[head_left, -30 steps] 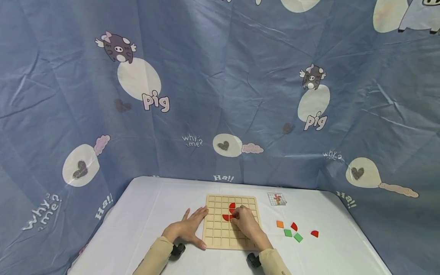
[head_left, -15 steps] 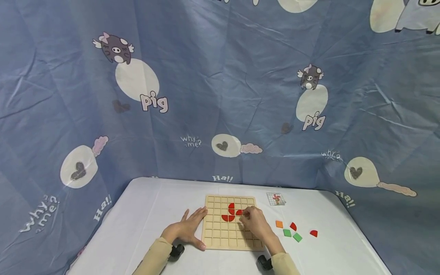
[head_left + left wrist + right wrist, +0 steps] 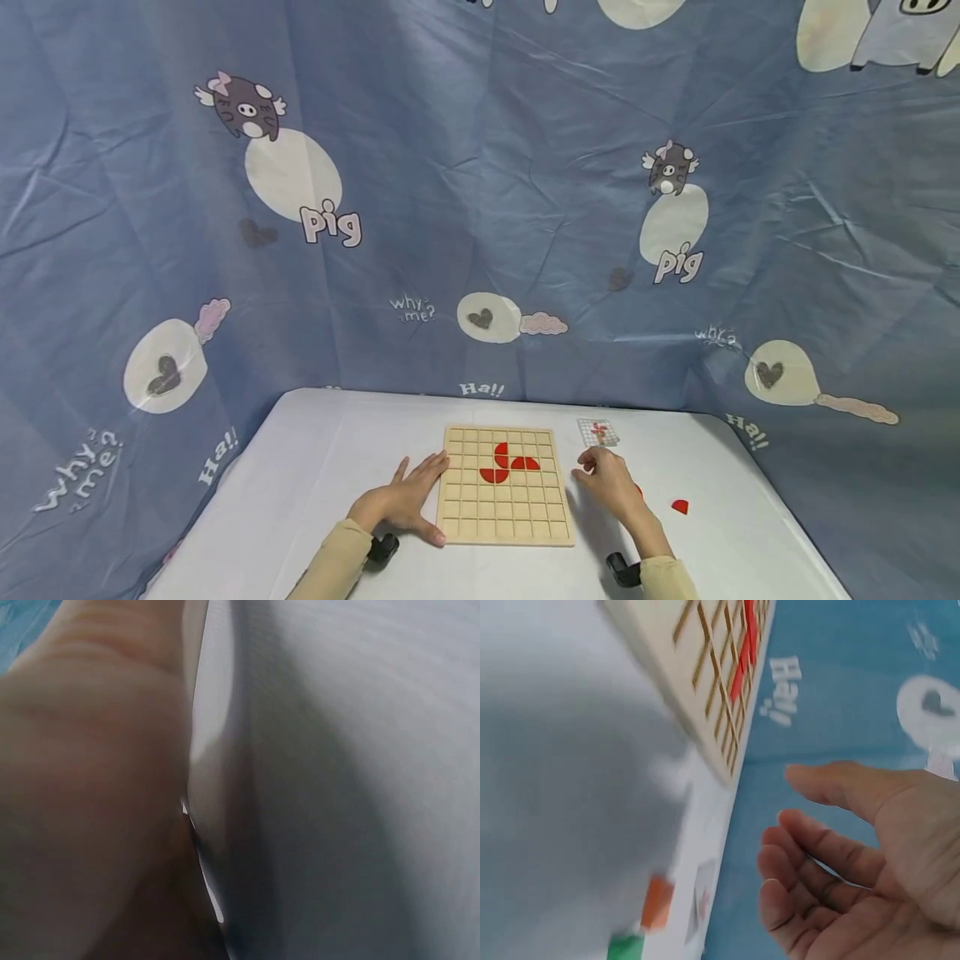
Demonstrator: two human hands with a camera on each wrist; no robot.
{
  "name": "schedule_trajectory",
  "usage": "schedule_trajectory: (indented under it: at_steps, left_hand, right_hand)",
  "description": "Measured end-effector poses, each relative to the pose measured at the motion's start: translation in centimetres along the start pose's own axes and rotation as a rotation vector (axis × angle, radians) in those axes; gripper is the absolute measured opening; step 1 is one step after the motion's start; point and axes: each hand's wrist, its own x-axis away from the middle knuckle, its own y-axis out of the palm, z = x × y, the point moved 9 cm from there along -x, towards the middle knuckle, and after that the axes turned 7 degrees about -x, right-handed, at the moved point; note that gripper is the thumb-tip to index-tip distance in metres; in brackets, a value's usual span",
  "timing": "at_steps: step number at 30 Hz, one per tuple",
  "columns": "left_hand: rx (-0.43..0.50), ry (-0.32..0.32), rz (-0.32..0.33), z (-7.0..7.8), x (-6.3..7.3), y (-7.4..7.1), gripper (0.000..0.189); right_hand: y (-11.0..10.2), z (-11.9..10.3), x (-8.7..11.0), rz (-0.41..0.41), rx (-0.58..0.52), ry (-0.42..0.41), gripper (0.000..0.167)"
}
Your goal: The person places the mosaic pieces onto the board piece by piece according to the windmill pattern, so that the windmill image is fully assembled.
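Note:
A pale wooden grid board [image 3: 506, 518] lies on the white table. Red quarter-circle tiles [image 3: 526, 464] sit in several of its upper-middle squares, some paired into half circles. Along the board's left edge rests my left hand [image 3: 401, 504], thumb and fingers spread; the left wrist view shows it only close up and blurred. Just right of the board, my right hand [image 3: 611, 485] hovers over the table. In the right wrist view its fingers [image 3: 821, 840] are loosely bent, apart from the thumb, with nothing between them.
A small picture card [image 3: 597, 432] lies beyond the right hand. A loose red tile [image 3: 680, 506] lies farther right. The right wrist view shows an orange square [image 3: 658, 902] and a green tile [image 3: 626, 947], hidden behind the hand from above. A blue printed curtain [image 3: 420, 358] surrounds the table.
My right hand set a red tile beside the others, let go, and moved right, off the board toward the loose tiles. My left hand stays at the board's edge.

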Motion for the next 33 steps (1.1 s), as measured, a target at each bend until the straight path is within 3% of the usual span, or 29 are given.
schedule_trajectory:
  at_steps: [6,14,20,24,33]
  left_hand:
    - [0.009,0.016,0.008,-0.1,0.1,0.0,0.133]
    - [0.021,0.028,0.009,0.1,0.2,-0.1,0.133]
    - [0.023,0.034,0.007,0.2,0.3,-0.2,0.132]
    - [0.024,0.035,0.006,0.2,0.4,-0.3,0.132]
    - [0.026,0.032,0.003,0.1,0.3,-0.2,0.132]
  right_hand:
    - [-1.7,3.8,0.6,-0.082,-0.019,0.174,0.019]
    - [-4.0,7.3,1.3,-0.083,0.04,0.256,0.014]
    - [-4.2,9.3,1.6,-0.085,0.059,0.36,0.023]
    - [-3.9,10.0,1.6,-0.1,0.109,0.364,0.031]
    - [-3.7,10.6,1.7,-0.051,0.056,0.365,0.022]
